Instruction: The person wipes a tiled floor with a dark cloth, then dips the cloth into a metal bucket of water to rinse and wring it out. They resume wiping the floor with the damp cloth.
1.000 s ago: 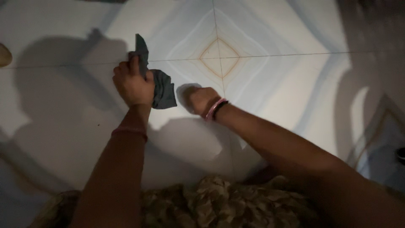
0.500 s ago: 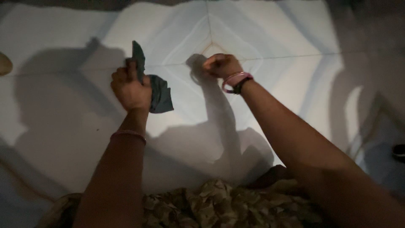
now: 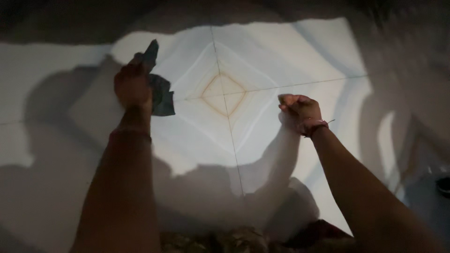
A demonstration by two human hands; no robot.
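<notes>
A crumpled, soft dark-grey cloth [image 3: 158, 89] is gripped in the closed left hand [image 3: 132, 86] at upper left of the frame, while the right hand [image 3: 299, 108], curled into an empty-looking fist, is held right of centre over the glossy, diamond-patterned tile floor [image 3: 262, 56].

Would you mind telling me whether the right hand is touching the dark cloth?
Apart. The head view shows the right hand closed well off to the side, with bare tiled floor between it and the dark cloth, which the left hand holds.
</notes>
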